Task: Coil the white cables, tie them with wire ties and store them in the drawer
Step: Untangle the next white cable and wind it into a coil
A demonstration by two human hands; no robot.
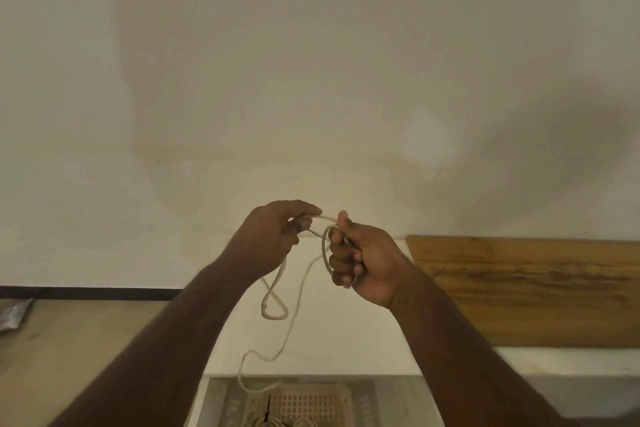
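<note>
**Coiling white cable above open drawer, small loops at risk of springing free**

Holding a white cable (pixel 297 291) raised in front of the wall, above the bench (pixel 346 340). Left hand (pixel 273 236) pinching the strand near its top, grip clamped on the cable between thumb and fingertips. Right hand (pixel 360 260) curled round a small loop, grip also closed on the cable, thumb up. Hanging between and below: one slack bight, then a long tail snaking down into the open drawer (pixel 214 399) at the near edge.

Likely trouble, judged from this pose:
- Loop in the right hand small and few; springy cable could pop open if either pinch loosens.
- Dangling bight could twist into a kink or knot as more turns go on.
- Tail trailing in the drawer could snag on the basket (pixel 304 402) or drag on what lies there.

Drawer contents: a pale perforated basket, and at the near edge what look like coiled white cables (pixel 266 422), one with a black wire tie (pixel 267 409) standing up. Rest of the drawer cut off by the frame.

Wooden board (pixel 536 288) lying far right on the bench.
</note>
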